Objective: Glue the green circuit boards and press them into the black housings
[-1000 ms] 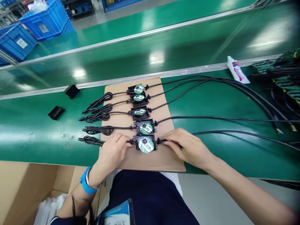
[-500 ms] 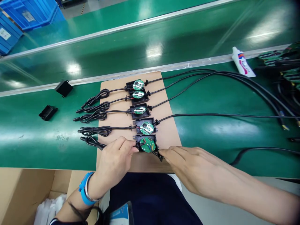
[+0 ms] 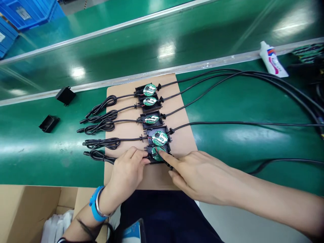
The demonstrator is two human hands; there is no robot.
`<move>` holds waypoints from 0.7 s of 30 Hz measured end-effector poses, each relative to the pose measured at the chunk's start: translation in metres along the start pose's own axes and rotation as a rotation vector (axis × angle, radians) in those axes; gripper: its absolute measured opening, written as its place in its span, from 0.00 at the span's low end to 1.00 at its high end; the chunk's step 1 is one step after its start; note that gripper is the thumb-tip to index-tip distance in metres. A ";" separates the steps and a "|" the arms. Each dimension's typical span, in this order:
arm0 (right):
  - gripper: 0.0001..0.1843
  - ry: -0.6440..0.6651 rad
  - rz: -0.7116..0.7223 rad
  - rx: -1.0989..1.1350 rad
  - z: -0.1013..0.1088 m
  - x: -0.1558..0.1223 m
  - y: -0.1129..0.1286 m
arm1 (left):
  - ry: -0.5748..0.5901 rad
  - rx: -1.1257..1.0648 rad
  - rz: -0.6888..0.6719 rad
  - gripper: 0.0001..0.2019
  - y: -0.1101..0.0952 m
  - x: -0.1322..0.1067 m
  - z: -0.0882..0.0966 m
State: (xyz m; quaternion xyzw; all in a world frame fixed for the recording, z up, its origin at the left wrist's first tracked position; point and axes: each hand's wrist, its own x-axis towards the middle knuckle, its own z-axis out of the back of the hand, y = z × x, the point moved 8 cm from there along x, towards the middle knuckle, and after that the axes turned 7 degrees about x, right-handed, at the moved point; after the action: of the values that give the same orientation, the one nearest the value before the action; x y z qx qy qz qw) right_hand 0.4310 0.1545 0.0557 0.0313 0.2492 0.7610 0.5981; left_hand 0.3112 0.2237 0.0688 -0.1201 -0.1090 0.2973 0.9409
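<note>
Nearest me lies a small black plastic case [image 3: 167, 147] with a round green circuit board [image 3: 156, 156] in it. My left hand [image 3: 129, 168] pinches the black cable where it meets the case's left end; the fingertips partly hide the grip. A coiled part of that cable [image 3: 98, 156] lies further left. My right hand [image 3: 199, 172] reaches in with its index fingertip on the board, the thumb apart from it near the case's right end. This hand covers part of the board and the right-hand cable. Just beyond sits another open case with a circuit board [image 3: 160, 138].
Several similar cases with boards and cables [image 3: 152, 119] line the cardboard sheet [image 3: 182, 116]. Two loose black cases [image 3: 49, 124] lie on the green bench at left. Long black cables [image 3: 227, 123] run right, below a white tube [image 3: 273, 62]. Blue crates [image 3: 27, 13] stand at far left.
My right hand has moved up and left from the case's right end, putting its index finger on the circuit board. My left hand stays at the left end.
</note>
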 end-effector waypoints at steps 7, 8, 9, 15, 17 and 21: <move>0.31 0.061 -0.036 0.037 -0.002 0.009 -0.006 | 0.023 -0.089 0.046 0.05 0.010 0.005 -0.005; 0.31 0.063 -0.031 0.053 -0.002 0.009 -0.006 | 0.017 -0.075 0.045 0.05 0.010 0.005 -0.004; 0.31 0.062 -0.028 0.067 -0.002 0.010 -0.006 | 0.005 -0.050 0.040 0.05 0.010 0.005 -0.003; 0.30 0.045 -0.032 0.119 -0.006 0.005 -0.003 | 0.017 0.204 -0.142 0.10 -0.006 0.004 0.002; 0.30 0.015 -0.026 0.121 -0.007 0.002 -0.002 | 0.061 0.239 -0.206 0.11 -0.009 0.003 0.001; 0.30 -0.033 -0.008 0.128 -0.007 0.000 -0.002 | 0.113 0.347 -0.259 0.13 -0.016 0.004 -0.002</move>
State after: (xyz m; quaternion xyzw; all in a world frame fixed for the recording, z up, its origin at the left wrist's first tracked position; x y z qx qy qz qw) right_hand 0.4306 0.1525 0.0486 0.0811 0.2876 0.7406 0.6019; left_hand 0.3233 0.2132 0.0720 0.0423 -0.0180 0.1810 0.9824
